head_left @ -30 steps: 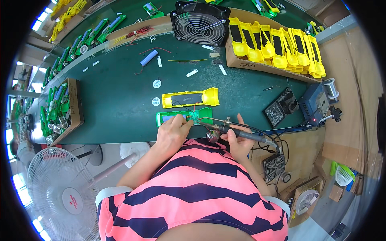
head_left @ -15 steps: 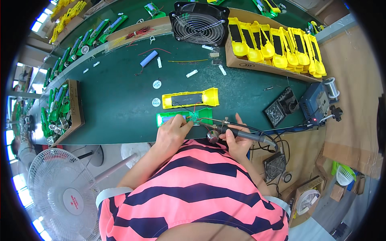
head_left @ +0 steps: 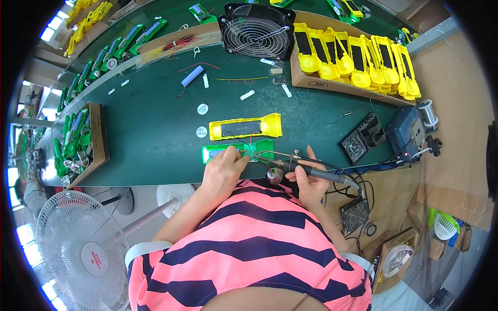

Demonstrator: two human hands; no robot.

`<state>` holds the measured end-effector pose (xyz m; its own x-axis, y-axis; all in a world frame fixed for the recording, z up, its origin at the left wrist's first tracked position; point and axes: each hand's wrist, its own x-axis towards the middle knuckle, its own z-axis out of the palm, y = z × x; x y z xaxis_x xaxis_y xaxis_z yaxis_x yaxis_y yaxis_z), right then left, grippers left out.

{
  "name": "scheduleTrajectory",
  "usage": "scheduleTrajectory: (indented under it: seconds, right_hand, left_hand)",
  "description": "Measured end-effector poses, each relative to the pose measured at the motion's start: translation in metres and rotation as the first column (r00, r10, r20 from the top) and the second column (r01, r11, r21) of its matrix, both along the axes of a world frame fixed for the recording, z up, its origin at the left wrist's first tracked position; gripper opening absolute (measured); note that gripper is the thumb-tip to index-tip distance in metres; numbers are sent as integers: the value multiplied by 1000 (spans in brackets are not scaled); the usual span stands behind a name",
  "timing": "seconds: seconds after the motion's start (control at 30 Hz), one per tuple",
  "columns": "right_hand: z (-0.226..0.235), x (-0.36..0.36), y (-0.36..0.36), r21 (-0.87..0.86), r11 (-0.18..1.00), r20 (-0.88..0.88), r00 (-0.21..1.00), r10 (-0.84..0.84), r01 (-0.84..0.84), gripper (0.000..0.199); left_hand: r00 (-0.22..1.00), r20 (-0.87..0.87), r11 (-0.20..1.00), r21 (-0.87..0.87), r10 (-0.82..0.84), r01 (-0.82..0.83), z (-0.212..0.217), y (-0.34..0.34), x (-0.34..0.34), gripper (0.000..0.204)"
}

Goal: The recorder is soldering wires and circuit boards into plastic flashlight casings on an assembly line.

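In my right hand (head_left: 310, 187) lies a soldering iron (head_left: 320, 174) with a grey handle, gripped between thumb and fingers. Its tip, with a thin metal tube alongside, reaches a small green circuit board (head_left: 250, 149). That board sits in an open green flashlight housing (head_left: 266, 146) at the bench's front edge. My left hand (head_left: 220, 170) is closed in a pinch over the housing; what its fingertips hold is hidden. A round silver lamp head (head_left: 274, 175) hangs by wires below the board. Just beyond lies a yellow shell (head_left: 271, 126) with a dark panel, joined by thin wires.
A carton of yellow shells (head_left: 358, 62) stands at the back right, beside a black fan (head_left: 257, 32). At right are a soldering station (head_left: 403, 136) and iron stand (head_left: 361, 139). A box of green housings (head_left: 98, 140) sits left. A blue battery (head_left: 192, 76) lies farther back.
The soldering iron and my right hand have shifted slightly to the right. My left hand stays at the green housing.
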<state>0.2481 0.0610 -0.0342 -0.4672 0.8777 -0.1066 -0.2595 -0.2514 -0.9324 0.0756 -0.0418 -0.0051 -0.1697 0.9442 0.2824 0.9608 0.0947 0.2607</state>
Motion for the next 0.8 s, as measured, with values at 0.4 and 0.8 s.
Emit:
scheduleTrajectory:
  seconds: [0.4,0.8]
  right_hand:
    - [-10,5,4,196,979,-75,996,-41,55,21]
    - [-10,-1,23,232,972,-77,997,-22,39,20]
  left_hand:
    - [961,180,957,162,211,-240,27,6,-37,15]
    - [975,221,1000,-30,2,4,2,22,-82,4]
